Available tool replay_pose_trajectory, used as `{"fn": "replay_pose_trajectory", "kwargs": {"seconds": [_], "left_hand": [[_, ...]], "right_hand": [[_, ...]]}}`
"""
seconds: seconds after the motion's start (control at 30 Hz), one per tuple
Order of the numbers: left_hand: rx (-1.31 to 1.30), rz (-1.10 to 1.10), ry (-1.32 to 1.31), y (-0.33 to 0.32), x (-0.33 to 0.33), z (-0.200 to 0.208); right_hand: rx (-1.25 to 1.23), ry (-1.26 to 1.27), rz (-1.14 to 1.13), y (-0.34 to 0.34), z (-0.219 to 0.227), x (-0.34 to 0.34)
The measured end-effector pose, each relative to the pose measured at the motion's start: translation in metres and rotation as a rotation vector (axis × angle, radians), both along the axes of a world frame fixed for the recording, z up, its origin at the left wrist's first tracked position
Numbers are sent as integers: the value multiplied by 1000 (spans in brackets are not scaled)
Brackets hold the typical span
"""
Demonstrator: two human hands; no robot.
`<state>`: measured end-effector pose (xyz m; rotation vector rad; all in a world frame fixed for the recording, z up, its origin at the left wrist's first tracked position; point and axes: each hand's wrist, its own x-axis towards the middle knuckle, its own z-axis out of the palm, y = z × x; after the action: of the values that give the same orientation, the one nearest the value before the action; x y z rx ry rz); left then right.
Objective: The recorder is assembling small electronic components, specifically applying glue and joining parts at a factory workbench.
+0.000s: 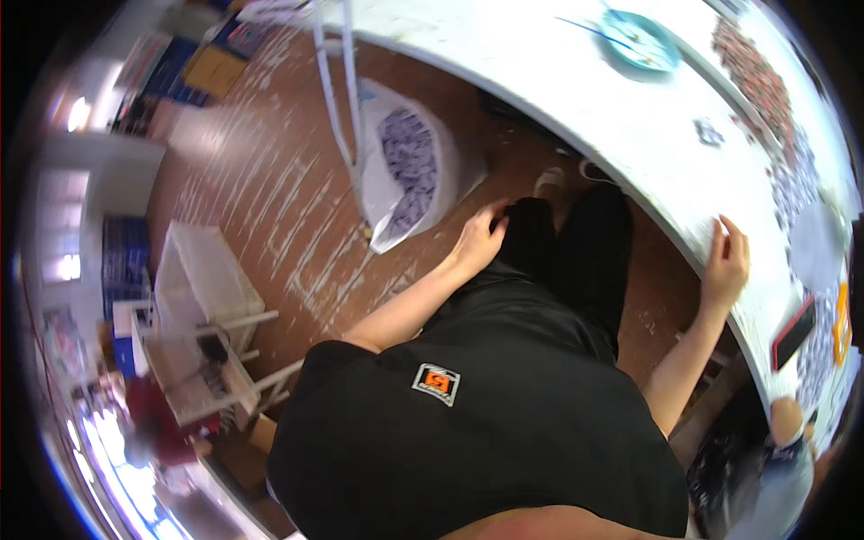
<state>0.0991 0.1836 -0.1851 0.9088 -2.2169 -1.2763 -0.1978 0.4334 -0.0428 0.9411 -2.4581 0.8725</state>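
Beside my thigh hangs my left hand [481, 241], fingers loosely bent and apart, holding nothing; its fingertips are at the black trousers [526, 234]. My right hand [727, 265] rests at the near edge of the white table [576, 81], fingers stretched out and slightly spread, with nothing in them. Further along the tabletop lies a small purple-and-white cluster [708, 132]. A teal bowl [641, 40] with a thin blue stick across it stands at the far end. A dark phone with a red edge [794, 333] lies to the right of my right hand.
On the floor, a white sack [441, 171] full of purple-and-white pieces leans by a white frame leg. Reddish pieces [754, 76] and lavender pieces [796, 193] line the table's far side. A white cart [202, 279] stands left. Another person's arm [787, 421] is at lower right.
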Motion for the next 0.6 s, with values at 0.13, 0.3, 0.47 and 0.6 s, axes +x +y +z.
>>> {"fn": "replay_pose_trajectory", "kwargs": {"seconds": [0.13,0.3,0.47,0.6], "left_hand": [[-133,378,109,-74,26,-9],[197,610,-59,-206,37,-115],[143,291,-662,-233,53,-284],[-553,-43,-1169,-286,102,-415]], "right_hand": [[22,-43,24,-7,-3,-1],[-84,-137,26,12,-5,-1],[143,-127,-152,-23,0,13],[95,-100,-199,-39,7,18]]}}
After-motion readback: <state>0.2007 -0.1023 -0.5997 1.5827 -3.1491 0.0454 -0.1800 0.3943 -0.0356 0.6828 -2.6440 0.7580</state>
